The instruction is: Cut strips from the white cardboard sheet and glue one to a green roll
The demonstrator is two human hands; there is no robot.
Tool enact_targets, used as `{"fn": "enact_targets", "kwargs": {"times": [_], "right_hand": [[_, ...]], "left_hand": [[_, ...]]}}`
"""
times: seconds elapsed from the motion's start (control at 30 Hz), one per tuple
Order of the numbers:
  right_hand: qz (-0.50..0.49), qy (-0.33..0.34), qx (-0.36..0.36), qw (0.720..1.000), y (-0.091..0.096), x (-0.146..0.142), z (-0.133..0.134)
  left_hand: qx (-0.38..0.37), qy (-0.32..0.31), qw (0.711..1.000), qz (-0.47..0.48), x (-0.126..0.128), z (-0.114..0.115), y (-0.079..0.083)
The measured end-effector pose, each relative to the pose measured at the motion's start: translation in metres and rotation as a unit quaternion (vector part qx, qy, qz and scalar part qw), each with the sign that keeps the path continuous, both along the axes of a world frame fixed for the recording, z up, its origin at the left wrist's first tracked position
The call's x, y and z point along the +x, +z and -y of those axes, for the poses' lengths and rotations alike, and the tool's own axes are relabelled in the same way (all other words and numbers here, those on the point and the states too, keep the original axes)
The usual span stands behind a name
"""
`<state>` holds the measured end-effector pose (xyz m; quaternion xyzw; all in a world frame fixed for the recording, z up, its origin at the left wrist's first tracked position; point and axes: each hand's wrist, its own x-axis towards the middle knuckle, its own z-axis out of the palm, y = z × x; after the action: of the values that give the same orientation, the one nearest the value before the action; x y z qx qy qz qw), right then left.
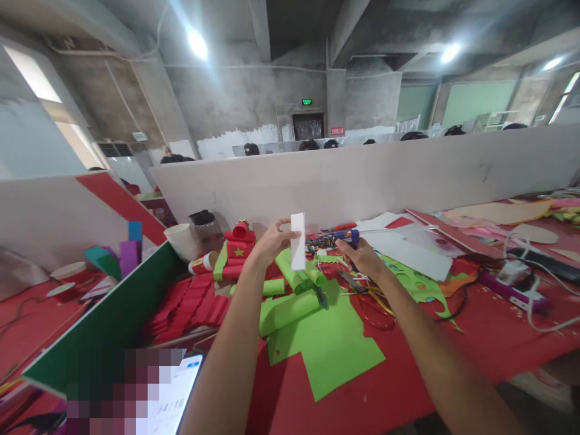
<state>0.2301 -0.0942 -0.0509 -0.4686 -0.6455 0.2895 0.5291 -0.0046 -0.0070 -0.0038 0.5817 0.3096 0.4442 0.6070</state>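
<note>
My left hand (273,241) pinches a narrow white strip, folded paper or card (298,244), and holds it upright above the table. In my right hand (365,257) is a dark blue glue gun (333,238), its nose pointing left toward the strip; a clear glue stick (399,229) sticks out of its back. Beneath both hands lie rolled and flat pieces of bright green paper (338,338). A pair of pliers or scissors (352,281) rests just below the glue gun. Left of my left hand stands a red paper model (240,251) with a yellow star.
Red pleated paper strips (193,305) lie at left beside a dark green upright board (113,317). A phone (188,393) stands at the lower left. White sheets (410,254) and a purple power strip (514,293) with cables lie at right. A pale partition (362,181) closes off the back.
</note>
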Motion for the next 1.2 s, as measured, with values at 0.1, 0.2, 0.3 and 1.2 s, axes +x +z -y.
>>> {"fn": "enact_targets", "kwargs": {"times": [0.1,0.2,0.3,1.2], "right_hand": [[-0.013,0.017,-0.003,1.0,0.0023,-0.0003,0.0028],[-0.038,0.0,0.003,0.999,0.0022,-0.0008,0.0031],[-0.055,-0.025,0.015,0.998,0.0007,-0.0017,0.002],[-0.002,0.007,-0.002,1.0,0.0006,-0.0036,0.0021]], "left_hand": [[0.001,0.0,1.0,0.005,-0.0002,0.0004,0.0],[0.0,0.002,1.0,0.003,0.0002,0.0023,0.0011],[-0.002,0.003,1.0,-0.001,0.0006,0.0034,0.0018],[0.0,0.005,1.0,0.012,-0.0024,-0.0031,-0.0013]]}}
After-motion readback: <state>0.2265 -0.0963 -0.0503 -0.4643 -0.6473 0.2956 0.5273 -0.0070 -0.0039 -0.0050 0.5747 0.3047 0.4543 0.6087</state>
